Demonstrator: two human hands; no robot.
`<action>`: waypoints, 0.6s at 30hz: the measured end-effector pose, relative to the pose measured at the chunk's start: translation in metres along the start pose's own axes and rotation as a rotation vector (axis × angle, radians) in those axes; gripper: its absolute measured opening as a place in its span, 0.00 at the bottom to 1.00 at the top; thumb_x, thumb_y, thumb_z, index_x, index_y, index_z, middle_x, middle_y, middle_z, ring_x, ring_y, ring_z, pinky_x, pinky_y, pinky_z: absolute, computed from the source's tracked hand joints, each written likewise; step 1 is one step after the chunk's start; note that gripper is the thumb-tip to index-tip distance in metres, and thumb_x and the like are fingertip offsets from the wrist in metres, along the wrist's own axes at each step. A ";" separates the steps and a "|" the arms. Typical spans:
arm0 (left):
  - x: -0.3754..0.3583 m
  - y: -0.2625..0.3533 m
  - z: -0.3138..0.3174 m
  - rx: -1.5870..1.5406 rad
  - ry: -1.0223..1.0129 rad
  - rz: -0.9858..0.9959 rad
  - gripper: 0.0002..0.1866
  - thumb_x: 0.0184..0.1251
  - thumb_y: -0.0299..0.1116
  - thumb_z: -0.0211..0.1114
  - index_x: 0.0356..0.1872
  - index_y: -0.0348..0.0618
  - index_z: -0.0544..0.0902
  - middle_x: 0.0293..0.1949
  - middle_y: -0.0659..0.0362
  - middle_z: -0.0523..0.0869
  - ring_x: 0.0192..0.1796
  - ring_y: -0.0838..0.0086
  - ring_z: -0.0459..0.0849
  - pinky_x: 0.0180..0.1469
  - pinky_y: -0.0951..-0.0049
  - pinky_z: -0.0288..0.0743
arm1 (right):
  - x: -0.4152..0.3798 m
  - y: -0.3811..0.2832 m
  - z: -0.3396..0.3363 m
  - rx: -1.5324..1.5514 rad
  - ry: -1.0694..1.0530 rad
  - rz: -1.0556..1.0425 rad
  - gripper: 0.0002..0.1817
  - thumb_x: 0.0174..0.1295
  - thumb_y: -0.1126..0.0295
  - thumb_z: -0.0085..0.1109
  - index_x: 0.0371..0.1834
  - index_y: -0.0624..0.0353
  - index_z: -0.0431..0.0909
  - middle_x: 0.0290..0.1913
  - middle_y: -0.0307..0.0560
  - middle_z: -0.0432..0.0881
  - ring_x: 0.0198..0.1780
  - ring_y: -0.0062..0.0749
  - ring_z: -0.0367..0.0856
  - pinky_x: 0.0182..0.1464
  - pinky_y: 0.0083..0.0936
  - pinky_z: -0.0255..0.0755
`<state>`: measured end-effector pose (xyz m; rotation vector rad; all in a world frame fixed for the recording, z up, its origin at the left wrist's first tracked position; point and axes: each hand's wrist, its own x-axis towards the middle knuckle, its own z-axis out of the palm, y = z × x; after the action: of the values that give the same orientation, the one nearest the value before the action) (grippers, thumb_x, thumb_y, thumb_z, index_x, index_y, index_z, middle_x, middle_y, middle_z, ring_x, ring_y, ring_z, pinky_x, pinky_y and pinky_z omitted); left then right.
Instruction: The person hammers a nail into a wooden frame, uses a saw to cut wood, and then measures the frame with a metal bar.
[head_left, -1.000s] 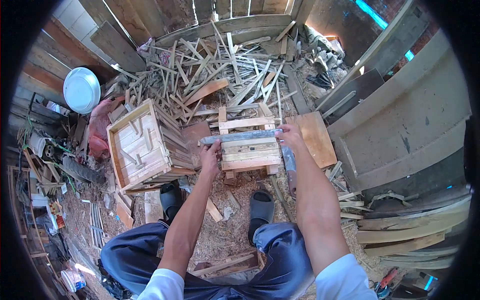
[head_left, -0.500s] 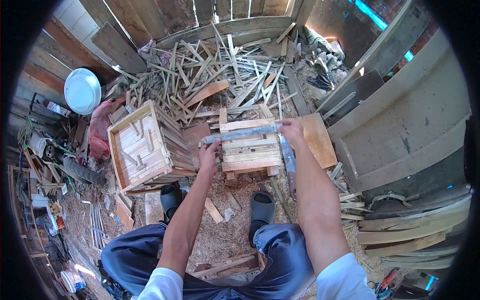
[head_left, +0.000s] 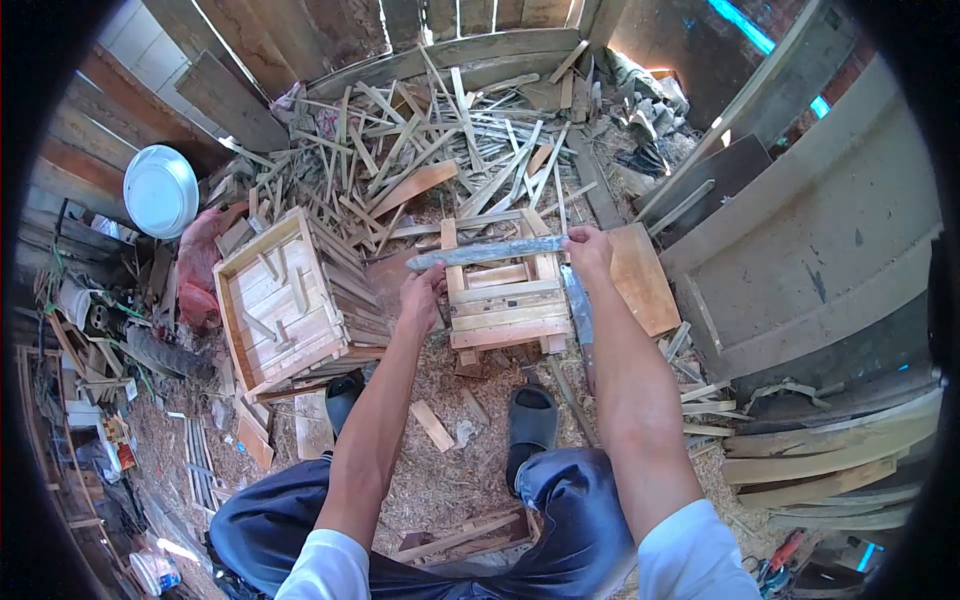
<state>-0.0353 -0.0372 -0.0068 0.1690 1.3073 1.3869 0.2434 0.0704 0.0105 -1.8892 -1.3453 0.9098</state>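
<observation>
A long grey, weathered-looking slat (head_left: 490, 251) lies nearly level across a small wooden crate (head_left: 512, 312). My right hand (head_left: 588, 250) pinches its right end. Near its left end, my left hand (head_left: 424, 297) holds it from below with thumb and fingers. The crate is made of pale slats, and between its two uprights a gap shows just below the grey slat. Beside the crate's right side lies a long blade-like grey tool (head_left: 578, 315), partly hidden by my right forearm.
A larger slatted crate (head_left: 285, 300) lies tilted at the left, with loose wood pieces inside. Scrap slats (head_left: 430, 140) heap up behind. A brown board (head_left: 640, 280) lies at the right, near a large leaning panel (head_left: 810, 220). A white basin (head_left: 160, 192) leans at the far left.
The grey slat has shifted slightly up and away, its right end now higher. A pale slat behind it no longer shows, and a gap appears there. The view has moved a little.
</observation>
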 end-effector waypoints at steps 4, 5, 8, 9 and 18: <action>-0.004 0.006 0.001 0.020 -0.046 0.027 0.15 0.61 0.32 0.71 0.42 0.44 0.72 0.35 0.63 0.80 0.35 0.78 0.79 0.41 0.77 0.76 | -0.001 -0.003 -0.007 0.071 -0.084 0.066 0.12 0.50 0.75 0.70 0.39 0.59 0.85 0.33 0.45 0.87 0.35 0.29 0.86 0.40 0.25 0.78; -0.005 0.009 0.001 0.014 -0.069 0.022 0.15 0.61 0.31 0.71 0.42 0.44 0.72 0.35 0.63 0.80 0.36 0.78 0.79 0.41 0.77 0.76 | -0.001 -0.005 -0.009 0.083 -0.116 0.065 0.12 0.51 0.76 0.69 0.41 0.61 0.84 0.34 0.45 0.87 0.35 0.27 0.85 0.39 0.24 0.77; -0.002 0.009 -0.002 0.008 -0.084 0.015 0.15 0.60 0.30 0.71 0.42 0.44 0.72 0.35 0.63 0.80 0.35 0.78 0.79 0.41 0.78 0.76 | 0.002 -0.002 -0.006 0.099 -0.157 0.071 0.13 0.53 0.77 0.68 0.42 0.62 0.82 0.35 0.44 0.86 0.34 0.25 0.84 0.37 0.23 0.77; -0.001 0.008 -0.002 0.008 -0.085 0.018 0.15 0.60 0.29 0.71 0.43 0.44 0.72 0.34 0.63 0.80 0.34 0.78 0.79 0.40 0.79 0.76 | 0.005 0.002 -0.005 0.106 -0.158 0.072 0.13 0.53 0.78 0.67 0.43 0.62 0.82 0.35 0.44 0.86 0.33 0.25 0.84 0.36 0.23 0.77; -0.006 0.010 -0.004 0.080 -0.025 0.084 0.23 0.57 0.22 0.69 0.49 0.42 0.66 0.36 0.58 0.80 0.34 0.73 0.82 0.35 0.74 0.79 | 0.013 0.013 -0.002 0.176 -0.294 0.172 0.16 0.52 0.80 0.65 0.46 0.63 0.78 0.35 0.48 0.83 0.33 0.32 0.84 0.32 0.26 0.79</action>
<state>-0.0417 -0.0412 0.0023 0.2975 1.3489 1.3997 0.2550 0.0791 -0.0010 -1.8057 -1.2310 1.3907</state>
